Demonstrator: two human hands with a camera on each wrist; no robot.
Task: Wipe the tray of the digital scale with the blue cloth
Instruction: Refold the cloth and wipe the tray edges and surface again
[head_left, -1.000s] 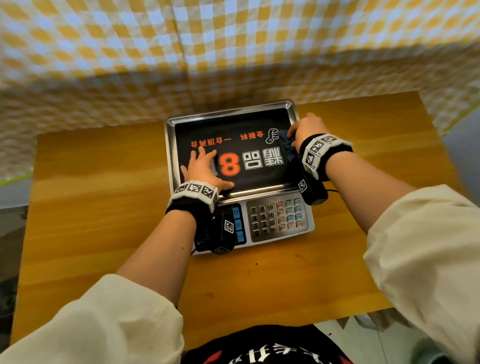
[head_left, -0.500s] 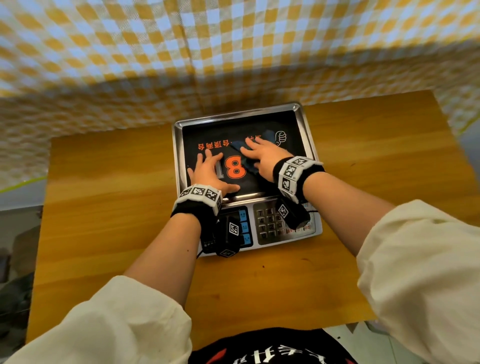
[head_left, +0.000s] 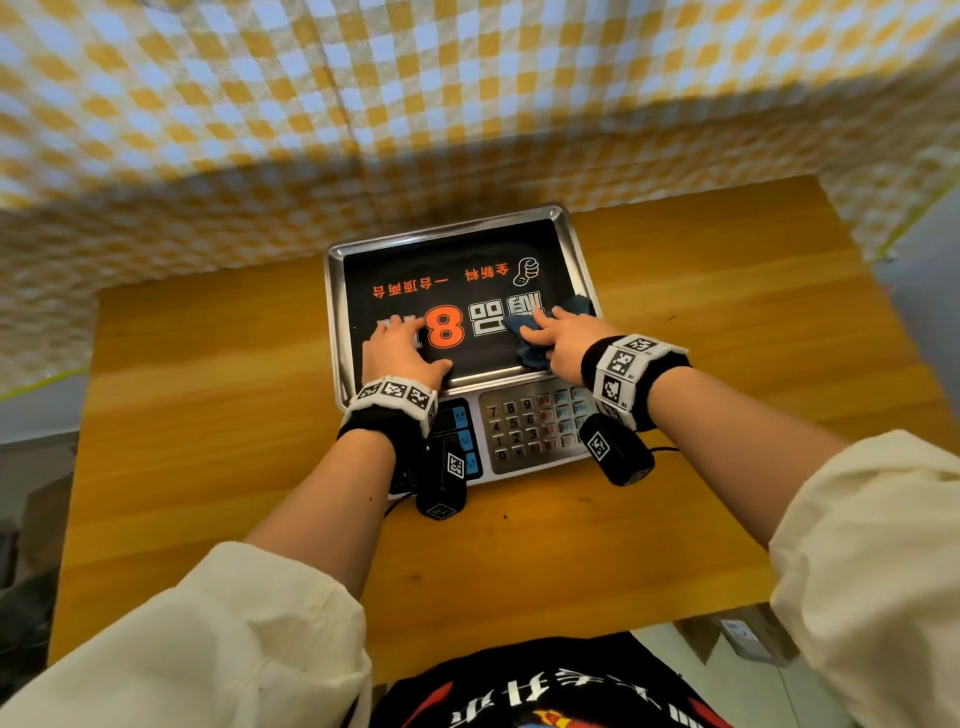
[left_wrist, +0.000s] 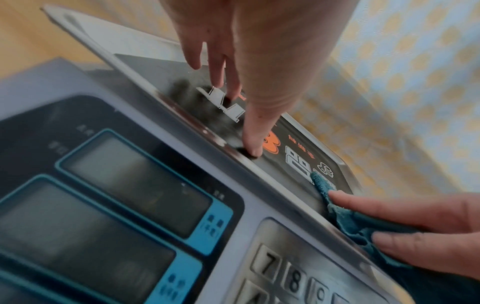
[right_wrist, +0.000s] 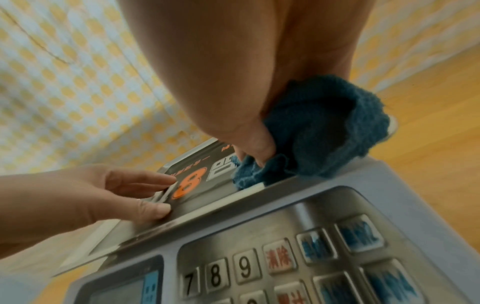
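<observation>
The digital scale stands on the wooden table, its steel tray (head_left: 452, 228) lined with a black printed sheet. My left hand (head_left: 400, 348) lies flat on the tray's near left part, fingers straight, thumb by the near rim (left_wrist: 246, 115). At the tray's near right corner my right hand (head_left: 566, 338) presses the bunched blue cloth (head_left: 530, 356) onto the tray. The cloth (right_wrist: 324, 127) bulges out from under the right palm, and the thumb and index finger pinch it (left_wrist: 345, 220). Much of the cloth is hidden under that hand.
The scale's keypad (head_left: 530, 421) and blue-framed displays (left_wrist: 135, 185) sit just below the tray's near rim, under both wrists. A yellow checked cloth wall (head_left: 467, 104) rises right behind the scale. Bare wooden table (head_left: 208, 389) extends on both sides.
My right hand swept the cloth from the tray's far right to its middle, then back to the near right corner. The left hand stayed pressed on the tray's left part.
</observation>
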